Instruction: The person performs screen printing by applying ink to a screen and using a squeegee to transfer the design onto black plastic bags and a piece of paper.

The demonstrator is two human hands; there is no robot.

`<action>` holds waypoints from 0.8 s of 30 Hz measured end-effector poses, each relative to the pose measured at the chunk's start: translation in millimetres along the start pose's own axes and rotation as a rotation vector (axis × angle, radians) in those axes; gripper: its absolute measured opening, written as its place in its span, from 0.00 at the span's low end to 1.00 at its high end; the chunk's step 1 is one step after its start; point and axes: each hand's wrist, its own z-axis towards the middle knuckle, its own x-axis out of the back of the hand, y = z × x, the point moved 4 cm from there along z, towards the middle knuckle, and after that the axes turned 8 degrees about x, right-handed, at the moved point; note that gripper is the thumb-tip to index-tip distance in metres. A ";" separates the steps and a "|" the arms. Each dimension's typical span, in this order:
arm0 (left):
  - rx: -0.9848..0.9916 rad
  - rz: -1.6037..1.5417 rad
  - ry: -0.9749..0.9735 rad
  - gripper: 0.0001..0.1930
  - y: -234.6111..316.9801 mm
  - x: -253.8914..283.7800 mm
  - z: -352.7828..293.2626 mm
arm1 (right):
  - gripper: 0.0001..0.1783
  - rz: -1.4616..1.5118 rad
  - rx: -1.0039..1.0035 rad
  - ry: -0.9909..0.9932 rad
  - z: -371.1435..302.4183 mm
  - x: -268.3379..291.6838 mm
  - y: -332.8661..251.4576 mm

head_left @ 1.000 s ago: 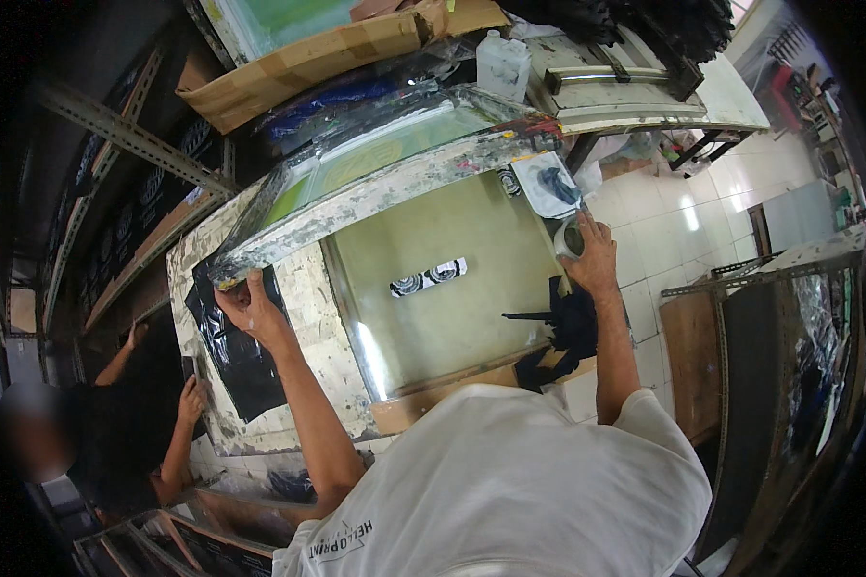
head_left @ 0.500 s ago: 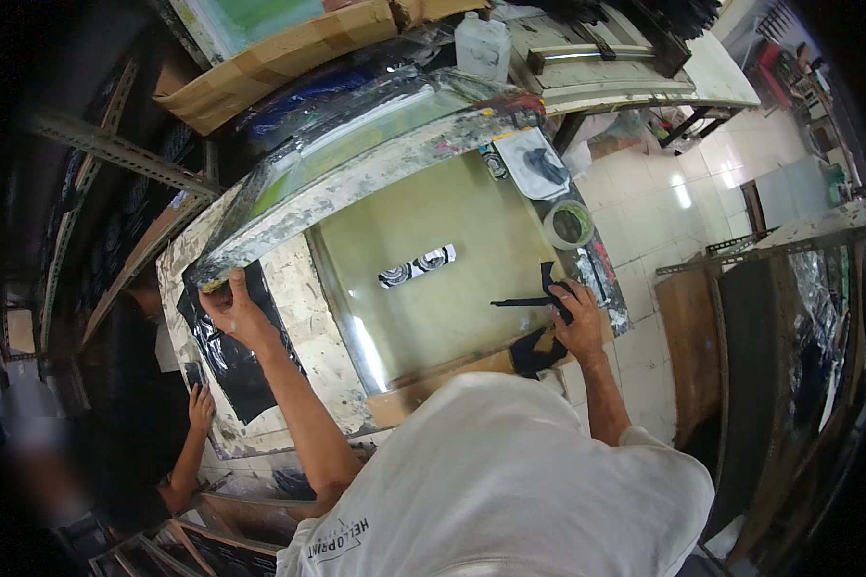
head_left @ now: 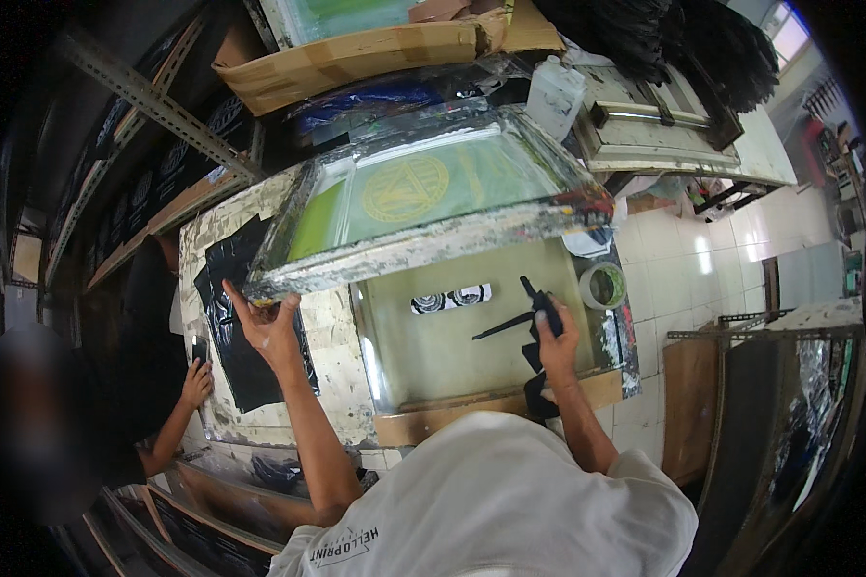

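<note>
My left hand (head_left: 273, 337) grips the near left corner of a paint-smeared screen-printing frame (head_left: 433, 242) from below. That frame tilts up at its near edge, and its green mesh shows a round yellow emblem. In my right hand (head_left: 560, 338) is a black fabric piece with narrow straps (head_left: 541, 315), held over a glassy pale green printing bed (head_left: 423, 370). A small black-and-white patterned strip (head_left: 450, 298) lies on the bed, left of the fabric. More black fabric (head_left: 541, 396) hangs at the bed's near edge, under my right wrist.
A roll of tape (head_left: 602, 286) sits on the bench right of the bed. Black plastic (head_left: 245, 341) lies at left, near another person's hand (head_left: 196, 385). A white jug (head_left: 555, 98) stands behind the frame. Metal shelving (head_left: 154, 101) rises at left, and a rack (head_left: 760, 404) stands right.
The screen frame has come lower over the bed, with more of its mesh showing. My right hand has moved left over the bed with the black fabric. The view has shifted.
</note>
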 end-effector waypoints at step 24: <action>0.116 0.034 -0.098 0.57 -58.7 9.8 -32.1 | 0.26 1.064 -0.495 -0.110 124.4 -135.3 -3.8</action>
